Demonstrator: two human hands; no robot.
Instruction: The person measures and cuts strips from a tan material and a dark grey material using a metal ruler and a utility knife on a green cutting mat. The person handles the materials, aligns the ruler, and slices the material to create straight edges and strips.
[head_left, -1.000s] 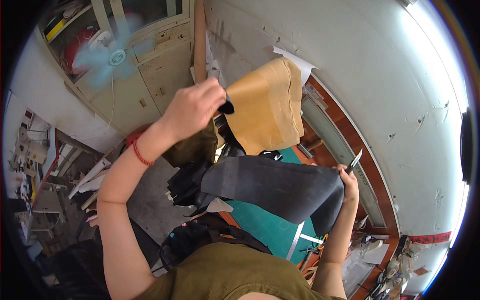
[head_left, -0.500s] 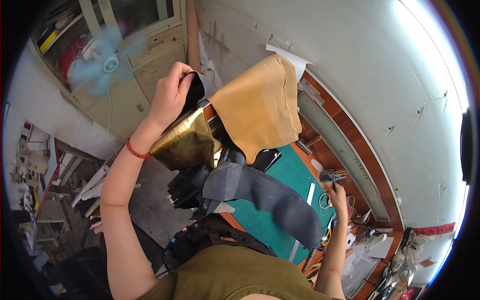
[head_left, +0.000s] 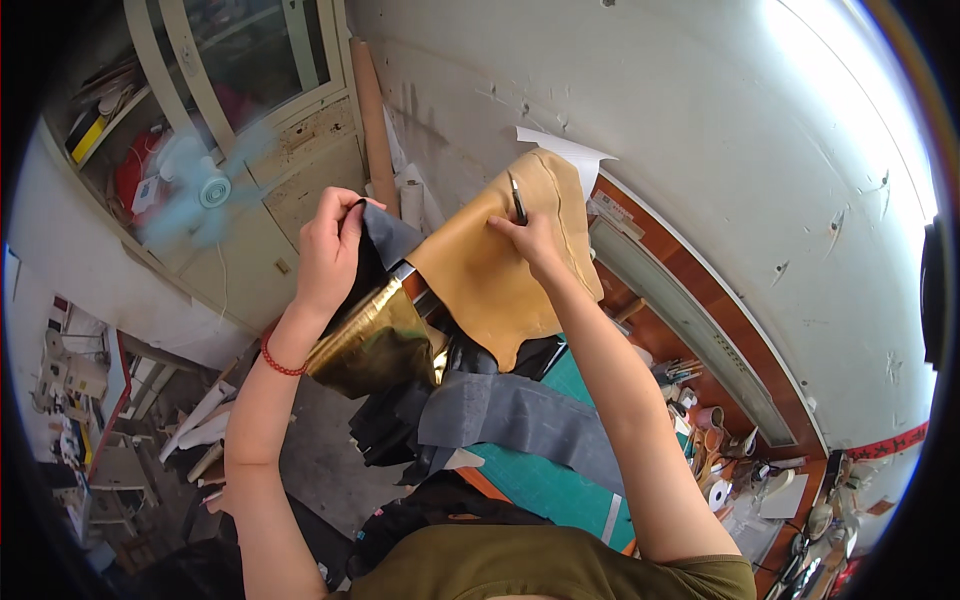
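My left hand, a red beaded bracelet on its wrist, pinches the edge of a dark leather piece whose grey underside is turned up. In my right hand is a slim black pen-like tool with a pale tip pointing up and away. That hand is over a large tan leather hide; whether it presses on it I cannot tell. Beside my left forearm hangs a shiny gold sheet. A long dark grey leather strip lies nearer to me.
Under the strip is a green cutting mat on the workbench. Pots of tools and loose supplies crowd its right side. At far left a blue fan spins before a cabinet. A cardboard tube leans against the wall.
My right hand has come from the tool pots at right to the tan hide, carrying the pen-like tool. My left hand has lowered slightly, and more of the leather's grey underside shows.
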